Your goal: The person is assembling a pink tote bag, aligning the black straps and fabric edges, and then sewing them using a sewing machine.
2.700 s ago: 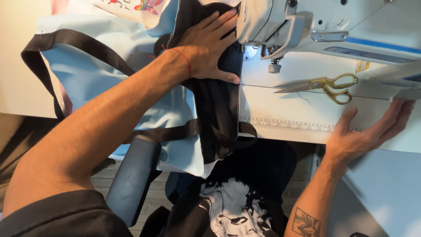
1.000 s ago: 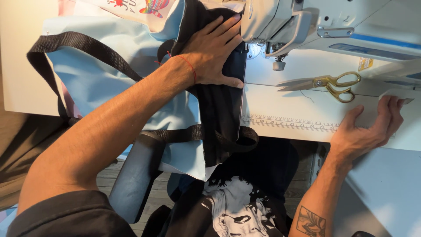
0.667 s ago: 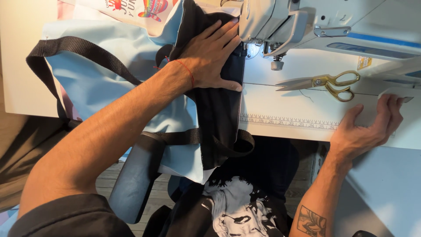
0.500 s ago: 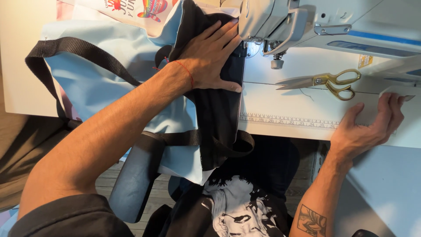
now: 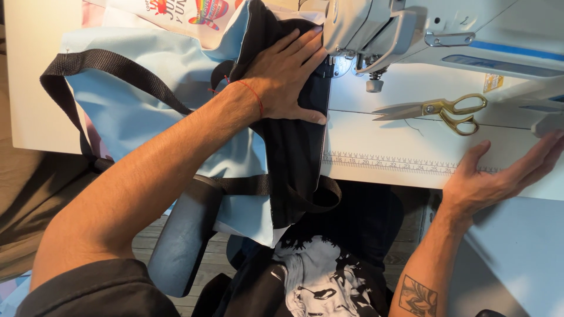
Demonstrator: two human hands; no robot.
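One scissors (image 5: 437,110) between sewing machine (image 5: 376,29), right hand (image 5: 490,179).

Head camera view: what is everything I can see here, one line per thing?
Bag: one, light blue, black straps, on the table at left.
Black fabric: one strip, under the left hand, hanging off the table edge.
Sewing machine: one, white, top centre.
Scissors: one pair, gold handles, on the table at right.
Table: one, white, ruler along its front edge.
Left hand: flat on the black fabric.
Right hand: open, at the table's front edge.
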